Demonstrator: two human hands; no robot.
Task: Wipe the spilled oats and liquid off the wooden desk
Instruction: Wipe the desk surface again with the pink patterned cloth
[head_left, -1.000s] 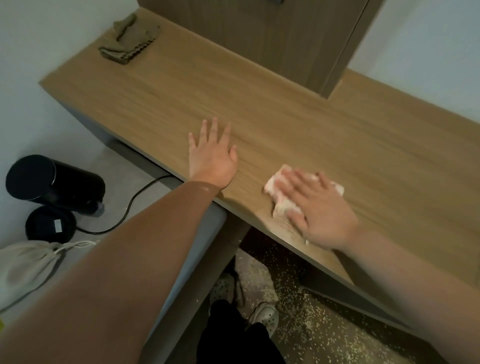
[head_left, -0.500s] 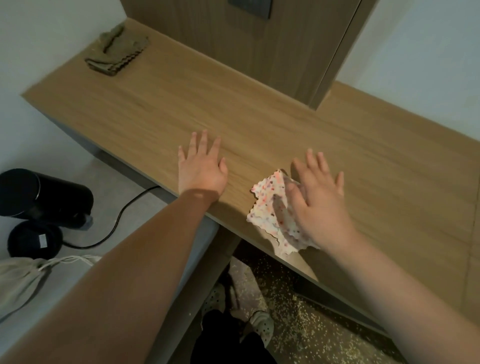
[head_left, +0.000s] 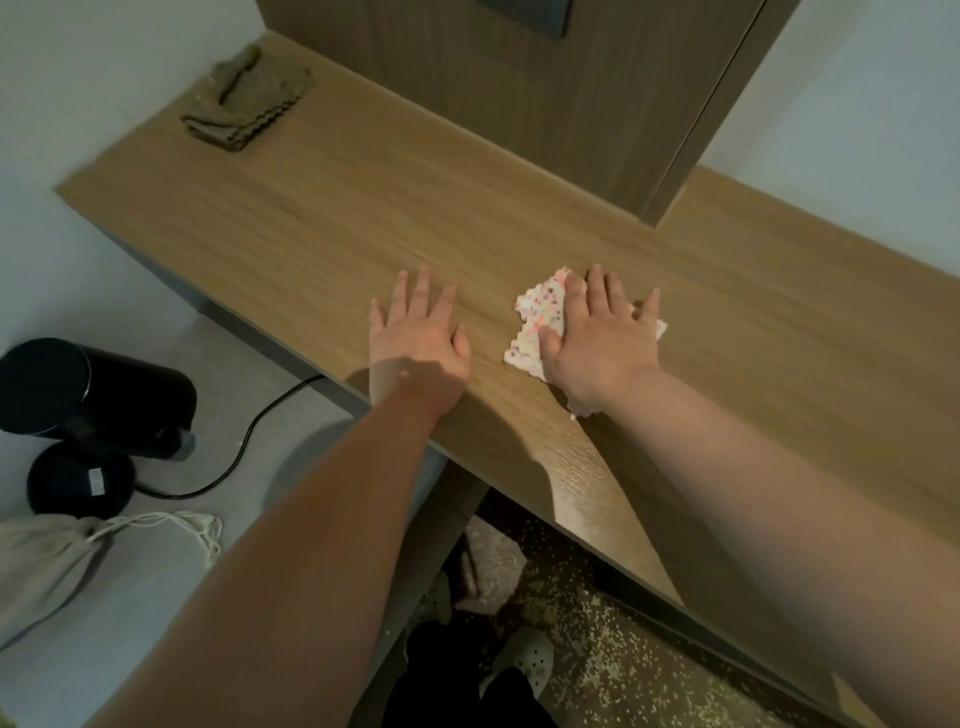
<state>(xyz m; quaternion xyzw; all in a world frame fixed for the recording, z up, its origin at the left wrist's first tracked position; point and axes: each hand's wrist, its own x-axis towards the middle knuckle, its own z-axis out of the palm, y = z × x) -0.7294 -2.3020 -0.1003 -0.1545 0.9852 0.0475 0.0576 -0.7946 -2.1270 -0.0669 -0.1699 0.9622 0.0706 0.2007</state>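
While the left hand (head_left: 418, 343) lies flat on the worktop (head_left: 363, 208) near its front edge, with fingers straight and a little spread, the right hand (head_left: 597, 338) presses flat on a cloth (head_left: 535, 317) just beside it. Both grips are released: no finger curls around anything, and only the palm and the straight fingers hold the cloth down. The cloth is white with small coloured dots. Its left part shows beside the thumb, and small corners show at the little finger and below the wrist.

The only label in view is a small pale sticker on the black round base (head_left: 78, 483) on the floor, and its writing is too small to read. Next to the base a black kettle (head_left: 93, 395) lies on its side, with a cord (head_left: 249, 441) and a pale drawstring bag (head_left: 47, 561) near it. An olive rag (head_left: 244, 101) lies at the far left corner of the worktop. Oats (head_left: 597, 649) are scattered on the floor under the worktop, near the person's shoes (head_left: 524, 660).

Half a second before, the right hand was lifted a little and the cloth reached the front edge. Now the cloth is farther in from that edge and is pressed flat. The left hand has kept its place.
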